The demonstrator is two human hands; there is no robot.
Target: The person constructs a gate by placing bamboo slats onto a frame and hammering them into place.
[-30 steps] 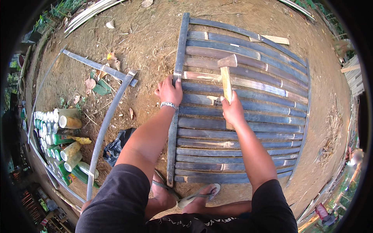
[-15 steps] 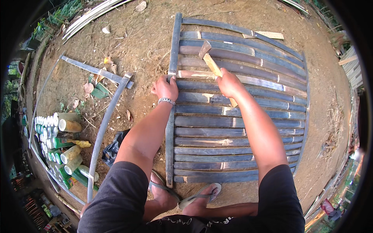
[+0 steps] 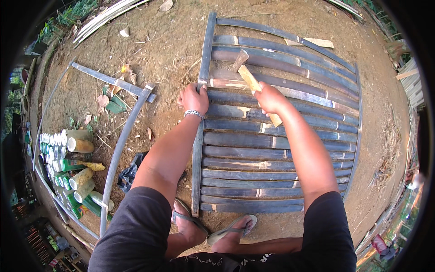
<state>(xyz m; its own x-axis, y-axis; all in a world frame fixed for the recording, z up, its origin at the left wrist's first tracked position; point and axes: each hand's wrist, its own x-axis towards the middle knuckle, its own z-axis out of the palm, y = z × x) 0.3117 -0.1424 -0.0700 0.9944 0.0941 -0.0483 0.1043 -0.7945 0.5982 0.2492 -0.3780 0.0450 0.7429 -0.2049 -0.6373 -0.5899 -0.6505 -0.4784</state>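
Observation:
A panel of split bamboo slats (image 3: 244, 139) lies on the ground before me, its slats running off to the right from a long upright bamboo strip (image 3: 196, 167) on the left. My left hand (image 3: 195, 98) is closed around that strip, where one slat with a scraped pale end meets it. Whether a nail is between the fingers is hidden. In my right hand (image 3: 270, 98) is the wooden handle of a hatchet (image 3: 249, 77), held over the slats. Its dark metal head points up and away, slightly right of the strip.
Left of the panel, a bamboo frame (image 3: 118, 149) borders rows of upended bottles and bamboo pieces (image 3: 78, 179). A black plastic bag (image 3: 131, 172) and dry leaves lie on the dirt. A pale wood offcut (image 3: 317, 42) rests by the panel's far edge. My sandalled feet (image 3: 235, 229) are at its near edge.
Both hands stay in nearly the same places. The hatchet has shifted very slightly to the right and is still raised over the slats.

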